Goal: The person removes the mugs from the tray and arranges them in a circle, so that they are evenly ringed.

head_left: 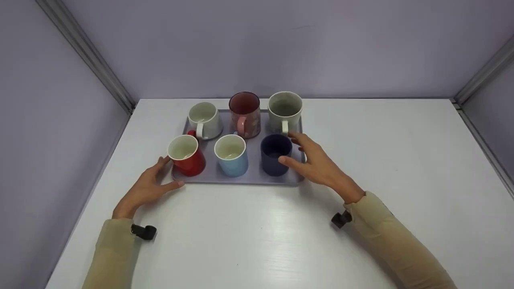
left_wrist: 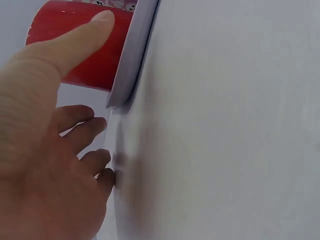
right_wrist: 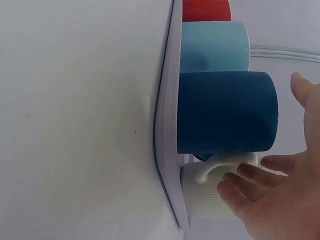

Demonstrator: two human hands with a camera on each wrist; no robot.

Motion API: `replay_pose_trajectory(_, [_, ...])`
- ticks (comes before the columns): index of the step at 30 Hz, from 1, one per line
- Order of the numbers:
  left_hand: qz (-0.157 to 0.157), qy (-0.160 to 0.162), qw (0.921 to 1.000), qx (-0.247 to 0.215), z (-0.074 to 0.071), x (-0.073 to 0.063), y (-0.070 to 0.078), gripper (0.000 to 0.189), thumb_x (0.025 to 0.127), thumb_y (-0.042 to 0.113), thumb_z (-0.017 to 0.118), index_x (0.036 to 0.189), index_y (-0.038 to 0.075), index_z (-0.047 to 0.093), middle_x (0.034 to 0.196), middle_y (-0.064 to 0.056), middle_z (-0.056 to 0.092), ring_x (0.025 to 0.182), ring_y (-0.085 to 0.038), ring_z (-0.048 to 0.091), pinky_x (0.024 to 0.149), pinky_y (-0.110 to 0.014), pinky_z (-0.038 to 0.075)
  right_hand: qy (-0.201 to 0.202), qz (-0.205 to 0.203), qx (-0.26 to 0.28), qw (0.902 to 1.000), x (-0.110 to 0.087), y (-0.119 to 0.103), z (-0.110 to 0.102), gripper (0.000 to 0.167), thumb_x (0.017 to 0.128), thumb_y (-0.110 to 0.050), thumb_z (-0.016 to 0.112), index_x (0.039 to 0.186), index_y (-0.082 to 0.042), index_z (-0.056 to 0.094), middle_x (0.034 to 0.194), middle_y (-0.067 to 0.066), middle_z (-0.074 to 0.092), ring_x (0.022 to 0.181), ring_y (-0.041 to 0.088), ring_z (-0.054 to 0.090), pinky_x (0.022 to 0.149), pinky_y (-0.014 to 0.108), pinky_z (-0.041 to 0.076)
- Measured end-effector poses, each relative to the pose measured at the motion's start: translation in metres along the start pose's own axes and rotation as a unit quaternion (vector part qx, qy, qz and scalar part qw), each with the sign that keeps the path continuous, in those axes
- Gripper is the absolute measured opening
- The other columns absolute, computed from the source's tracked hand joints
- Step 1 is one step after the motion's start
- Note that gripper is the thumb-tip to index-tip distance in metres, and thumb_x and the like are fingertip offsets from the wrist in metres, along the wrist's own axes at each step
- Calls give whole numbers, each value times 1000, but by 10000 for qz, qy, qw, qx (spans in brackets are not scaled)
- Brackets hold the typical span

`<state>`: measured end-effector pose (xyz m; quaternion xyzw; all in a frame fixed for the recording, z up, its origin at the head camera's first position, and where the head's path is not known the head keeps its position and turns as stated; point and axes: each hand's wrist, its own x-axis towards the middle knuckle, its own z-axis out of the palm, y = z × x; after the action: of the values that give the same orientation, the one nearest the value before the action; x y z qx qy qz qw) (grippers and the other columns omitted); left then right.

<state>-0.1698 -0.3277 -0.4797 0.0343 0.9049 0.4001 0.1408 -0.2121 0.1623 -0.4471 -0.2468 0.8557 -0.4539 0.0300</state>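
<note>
Presently, tray [head_left: 253, 168]: flat on the white table [head_left: 249, 224], bearing six upright mugs in two rows; I take every bearing from it.
Red mug [head_left: 190, 163]: tray's front left corner, handle turned toward the tray's back.
Light blue mug [head_left: 234, 163]: middle of the tray's front row.
Navy mug [head_left: 270, 163]: right end of the tray's front row.
White mug [head_left: 213, 127]: tray's back left, handle facing the tray's front.
Pink mug [head_left: 252, 122]: middle of the tray's back row, dark rim, handle likewise to the front.
Cream mug [head_left: 276, 121]: tray's back right, handle frontward; my right wrist feed shows ribbed sides.
Left hand [head_left: 146, 188]: at the tray's front left corner, released, fingers spread and loosely bent beside the red mug; whether it touches tray or mug, I cannot tell.
Right hand [head_left: 319, 164]: by the tray's right edge, released, thumb near the navy mug but apart from it, fingers at the cream mug's handle; contact there I cannot tell.
Wall [head_left: 261, 52]: pale, upright behind the tray.
</note>
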Motion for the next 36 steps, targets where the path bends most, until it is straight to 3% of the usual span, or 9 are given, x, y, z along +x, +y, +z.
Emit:
replay_pose_trajectory(9, [-142,11,9999,-89,6,5,-3,103,94,49,82,171,11,25,179,-20,-2,166,-46,-4,129,-74,3,654,243,205,9974,6,-6,19,93,85,-40,93,157,-5,46,154,16,54,139,37,60,112,52,55])
replay_pose_trajectory(14, [-84,35,9998,-155,7,3,-4,101,94,48,81,171,12,26,180,-19,-1,166,-45,-4,129,-74,3,914,251,166,9954,7,-4,30,96,77,-35,99,154,-6,51,144,15,59,131,32,64,105,46,60])
replay_pose_trajectory(22, [60,-19,9995,-311,9,3,-6,98,97,45,79,170,9,24,179,-20,-6,165,-45,-10,129,-73,-2,932,458,256,9943,10,0,39,94,73,-30,102,151,-4,55,138,12,70,123,31,71,103,45,61])
replay_pose_trajectory(29, [37,20,9999,-132,11,4,-8,96,97,48,77,170,12,26,180,-19,-5,165,-48,-10,128,-75,-3,1014,297,276,9940,8,1,37,82,73,-30,101,142,-5,65,127,11,76,112,31,76,95,45,64])
replay_pose_trajectory(36, [-16,-7,9999,-165,10,1,-9,96,98,48,76,171,13,25,180,-16,-6,164,-48,-12,128,-75,-5,942,5,420,9947,8,-9,33,80,73,-30,101,142,-9,66,126,3,77,112,21,76,95,38,64])
